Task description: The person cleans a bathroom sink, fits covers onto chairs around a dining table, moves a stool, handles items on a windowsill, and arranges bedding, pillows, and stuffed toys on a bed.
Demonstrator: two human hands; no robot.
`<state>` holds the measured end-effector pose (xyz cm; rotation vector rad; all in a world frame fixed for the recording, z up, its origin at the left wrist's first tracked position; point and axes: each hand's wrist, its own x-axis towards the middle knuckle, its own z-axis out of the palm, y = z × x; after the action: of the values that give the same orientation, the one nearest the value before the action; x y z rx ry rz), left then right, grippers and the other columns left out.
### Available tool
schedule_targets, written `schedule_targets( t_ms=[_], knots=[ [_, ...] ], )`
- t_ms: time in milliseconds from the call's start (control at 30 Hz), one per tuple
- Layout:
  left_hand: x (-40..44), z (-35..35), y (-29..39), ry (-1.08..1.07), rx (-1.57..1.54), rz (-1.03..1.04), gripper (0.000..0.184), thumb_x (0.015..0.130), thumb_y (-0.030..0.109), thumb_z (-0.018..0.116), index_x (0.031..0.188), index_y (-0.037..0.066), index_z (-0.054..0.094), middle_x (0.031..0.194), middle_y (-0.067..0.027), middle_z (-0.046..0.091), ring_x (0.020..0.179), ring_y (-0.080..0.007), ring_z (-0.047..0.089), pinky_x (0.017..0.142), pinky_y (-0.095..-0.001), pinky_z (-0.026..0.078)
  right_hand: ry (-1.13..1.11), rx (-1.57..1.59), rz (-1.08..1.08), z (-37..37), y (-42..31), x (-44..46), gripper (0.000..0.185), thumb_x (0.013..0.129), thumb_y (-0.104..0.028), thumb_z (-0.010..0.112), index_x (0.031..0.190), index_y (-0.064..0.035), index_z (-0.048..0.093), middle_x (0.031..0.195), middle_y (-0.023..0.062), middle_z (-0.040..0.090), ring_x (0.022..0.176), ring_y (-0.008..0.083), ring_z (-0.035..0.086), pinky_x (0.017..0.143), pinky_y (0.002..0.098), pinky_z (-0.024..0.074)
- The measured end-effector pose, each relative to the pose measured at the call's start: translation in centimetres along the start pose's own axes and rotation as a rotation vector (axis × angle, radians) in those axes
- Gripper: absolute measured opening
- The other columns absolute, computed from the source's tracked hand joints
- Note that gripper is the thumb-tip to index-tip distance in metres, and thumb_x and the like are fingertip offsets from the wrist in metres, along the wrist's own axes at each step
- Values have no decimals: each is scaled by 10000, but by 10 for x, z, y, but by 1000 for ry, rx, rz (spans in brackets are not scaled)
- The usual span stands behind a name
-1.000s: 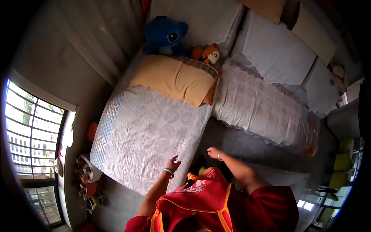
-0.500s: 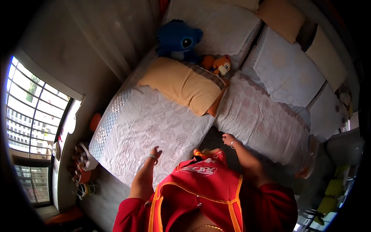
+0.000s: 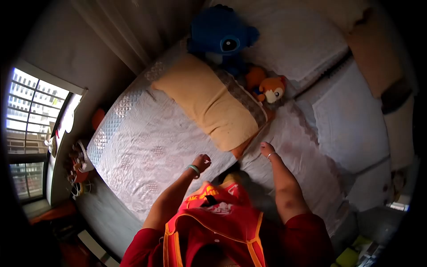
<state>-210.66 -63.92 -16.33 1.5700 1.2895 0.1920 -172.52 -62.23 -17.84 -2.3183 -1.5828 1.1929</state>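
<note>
My left hand (image 3: 202,163), with a pale green bracelet at the wrist, is over the near part of the quilted sofa cover (image 3: 138,151); its fingers are curled, and whether anything is in them is too small to tell. Just right of the yellow pillow's (image 3: 209,107) lower corner is my right hand (image 3: 267,149), fingers closed, wearing a silver bangle. The pillow lies slanted across the seat, with a brown patterned strip along its far edge. Behind it sit a blue plush toy (image 3: 222,38) and an orange plush toy (image 3: 271,89).
White covered cushions (image 3: 351,120) line the right side, with tan pillows (image 3: 378,58) above them. A barred window (image 3: 31,107) is at the left, above a rack of small items (image 3: 79,167). Grey floor (image 3: 104,211) shows at lower left.
The view has moved closer to the pillow and plush toys and turned. Both hands have come forward, the right one now beside the pillow's corner and over the right-hand cover.
</note>
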Motion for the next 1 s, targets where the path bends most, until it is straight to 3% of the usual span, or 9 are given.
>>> schedule_targets(
  t_ms=[67, 200, 267, 367, 500, 600, 700, 800, 1000],
  knots=[
    [27, 23, 18, 5, 0, -37, 229, 693, 163, 634, 890, 53, 593, 906, -157, 563, 841, -270, 567, 718, -353, 473, -3, 43, 23, -19, -10, 40, 347, 788, -170, 482, 1107, -37, 508, 955, 151, 603, 892, 264, 574, 788, 324, 442],
    [89, 80, 23, 79, 46, -98, 678, 636, 155, 666, 1204, 75, 305, 1176, -217, 401, 1010, -396, 465, 846, -413, 417, 101, 21, -44, -44, -11, 120, 439, 802, -161, 487, 1214, -38, 400, 1188, 181, 448, 1088, 291, 441, 908, 330, 358],
    [112, 85, 56, 124, -2, -424, 694, 575, 183, 695, 1142, 57, 316, 1123, -207, 414, 1040, -380, 450, 824, -416, 425, 67, 131, -27, -56, -28, 142, 521, 800, -155, 506, 1263, -9, 315, 1307, 200, 312, 1208, 326, 308, 992, 354, 273],
    [128, 102, 63, 314, 46, -510, 606, 584, 184, 679, 1084, 50, 364, 1041, -180, 417, 939, -371, 498, 767, -422, 440, 123, 21, -41, -40, -17, 165, 515, 730, -202, 586, 1161, 3, 392, 1157, 186, 467, 1074, 306, 454, 895, 342, 358],
    [123, 106, 60, 484, 160, -391, 223, 699, 113, 524, 900, 38, 465, 969, -167, 472, 846, -352, 513, 703, -418, 442, 118, 8, -14, -45, -15, 157, 388, 714, -220, 608, 992, 12, 466, 915, 153, 557, 851, 277, 545, 761, 347, 423],
    [109, 88, 54, 447, 166, -283, 163, 706, 59, 476, 867, 35, 456, 850, -165, 518, 805, -348, 524, 666, -422, 442, -23, 118, -47, -54, -4, 169, 246, 714, -197, 601, 803, 8, 497, 610, 68, 524, 568, 172, 515, 559, 299, 420],
    [92, 54, 69, 436, 180, -200, 134, 697, 44, 468, 830, 41, 449, 776, -150, 538, 757, -334, 543, 624, -421, 447, -7, 256, -112, -97, -28, 153, 232, 725, -191, 549, 785, 22, 479, 689, 96, 520, 644, 219, 497, 607, 336, 412],
    [68, 10, 124, 251, 283, 49, 176, 688, 65, 493, 862, 52, 462, 767, -125, 539, 689, -322, 552, 572, -409, 454, 2, 367, -155, -143, -58, 139, 213, 731, -171, 545, 810, 16, 481, 687, 66, 513, 627, 165, 484, 583, 306, 404],
    [63, 22, 186, 261, 234, 319, 272, 707, 125, 529, 972, 77, 491, 780, -91, 540, 645, -263, 569, 535, -358, 469, 64, 460, -227, -183, -41, 168, 188, 743, -164, 534, 803, 5, 477, 678, 42, 489, 594, 126, 449, 560, 269, 392]
  ],
)
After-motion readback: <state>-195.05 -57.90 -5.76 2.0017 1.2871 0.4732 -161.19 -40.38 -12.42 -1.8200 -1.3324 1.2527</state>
